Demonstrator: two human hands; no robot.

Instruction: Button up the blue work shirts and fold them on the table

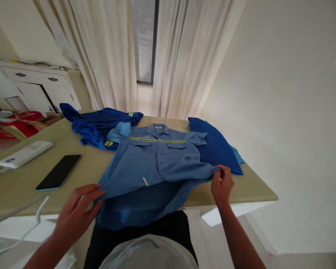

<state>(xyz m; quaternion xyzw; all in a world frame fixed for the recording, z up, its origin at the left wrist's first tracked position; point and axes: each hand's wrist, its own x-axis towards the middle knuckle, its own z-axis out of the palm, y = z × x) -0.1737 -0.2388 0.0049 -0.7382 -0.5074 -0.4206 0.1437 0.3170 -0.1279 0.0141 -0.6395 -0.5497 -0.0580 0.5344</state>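
Observation:
A grey-blue short-sleeved work shirt [145, 158] lies front up, its collar pointing away from me and yellow stripes crossing the chest. My left hand [81, 205] pinches the lower left corner of its hem. At the lower right corner, my right hand [223, 182] grips the hem between thumb and fingers. The front panel is lifted at both corners, so the darker inside of the back shows below it and hangs past the table's front edge. A small white strip [145, 181] sits on the lower front of the shirt.
On the table [257, 186], a dark blue garment [100, 123] with yellow-green bands lies back left. Folded blue clothing [217, 145] is at the right. A black phone [58, 172], a white power bank [25, 154] and a white cable [38, 215] are on the left. A wall rises at right.

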